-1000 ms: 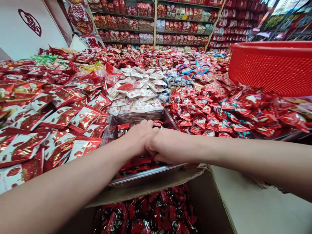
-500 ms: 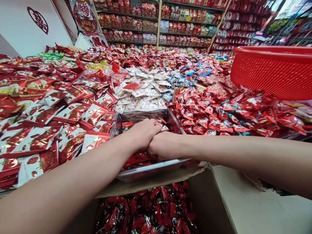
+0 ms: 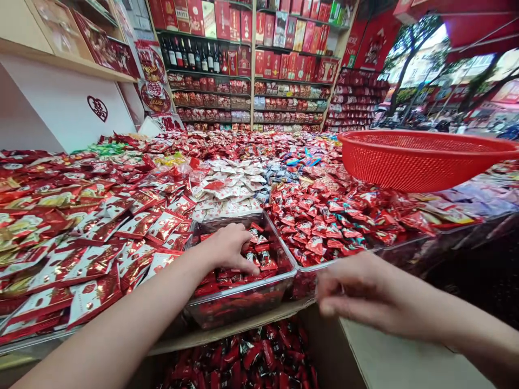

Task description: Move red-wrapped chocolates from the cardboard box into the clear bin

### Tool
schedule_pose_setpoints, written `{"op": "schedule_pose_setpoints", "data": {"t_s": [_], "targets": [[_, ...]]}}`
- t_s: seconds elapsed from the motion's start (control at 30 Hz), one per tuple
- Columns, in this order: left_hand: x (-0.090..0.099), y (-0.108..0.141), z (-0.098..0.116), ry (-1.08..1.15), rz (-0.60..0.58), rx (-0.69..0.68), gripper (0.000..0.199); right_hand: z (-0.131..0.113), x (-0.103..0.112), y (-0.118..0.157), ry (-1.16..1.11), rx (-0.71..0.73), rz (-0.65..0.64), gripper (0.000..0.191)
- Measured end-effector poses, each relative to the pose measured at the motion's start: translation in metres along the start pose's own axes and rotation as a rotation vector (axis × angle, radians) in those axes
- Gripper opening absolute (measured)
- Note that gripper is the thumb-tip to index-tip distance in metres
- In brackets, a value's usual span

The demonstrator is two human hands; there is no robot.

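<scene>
A clear plastic bin [image 3: 243, 289] holds small red and black wrapped candies [image 3: 265, 259]. Over the left part of these candies is my left hand [image 3: 231, 248], fingers apart and bent down towards them, thumb stretched out. To the right of the bin, my right hand [image 3: 360, 294] hangs above the edge of a cardboard box [image 3: 328, 346]; its fingers are curled and blurred, and I see nothing between them. More red wrapped candies [image 3: 243, 359] fill the box, below the bin.
Piles of wrapped sweets [image 3: 93, 259] spread left and behind the bin, with white packets [image 3: 233, 186] just beyond it. A red mesh basket [image 3: 405, 167] stands on the sweets at right. Stocked shelves [image 3: 251, 70] line the back.
My hands have come apart: the right one has moved out of the bin to the right, while the left stays over the candies. The view has tilted up.
</scene>
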State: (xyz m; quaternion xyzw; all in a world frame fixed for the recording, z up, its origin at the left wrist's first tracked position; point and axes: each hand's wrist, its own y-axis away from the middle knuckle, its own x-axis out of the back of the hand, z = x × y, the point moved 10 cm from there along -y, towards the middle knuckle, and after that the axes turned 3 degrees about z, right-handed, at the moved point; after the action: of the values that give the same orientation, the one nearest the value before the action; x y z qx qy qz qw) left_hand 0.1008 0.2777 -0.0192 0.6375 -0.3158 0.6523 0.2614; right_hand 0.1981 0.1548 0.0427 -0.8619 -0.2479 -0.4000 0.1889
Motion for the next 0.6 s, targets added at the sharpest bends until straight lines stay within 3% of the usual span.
{"op": "schedule_pose_setpoints", "data": {"t_s": [0.13, 0.33, 0.47, 0.6], "targets": [[0.014, -0.009, -0.006, -0.045, 0.083, 0.041, 0.025, 0.01, -0.037, 0.034, -0.067, -0.112, -0.133, 0.012], [0.009, -0.024, 0.013, -0.065, 0.002, -0.089, 0.017, 0.025, -0.059, 0.048, -0.11, -0.195, -0.089, 0.011], [0.016, -0.021, 0.022, -0.104, 0.088, -0.02, 0.016, 0.045, -0.076, 0.059, -0.18, -0.254, -0.069, 0.012], [0.029, -0.018, 0.028, -0.088, 0.166, 0.03, 0.015, 0.064, -0.114, 0.059, -0.203, -0.266, -0.144, 0.013]]}}
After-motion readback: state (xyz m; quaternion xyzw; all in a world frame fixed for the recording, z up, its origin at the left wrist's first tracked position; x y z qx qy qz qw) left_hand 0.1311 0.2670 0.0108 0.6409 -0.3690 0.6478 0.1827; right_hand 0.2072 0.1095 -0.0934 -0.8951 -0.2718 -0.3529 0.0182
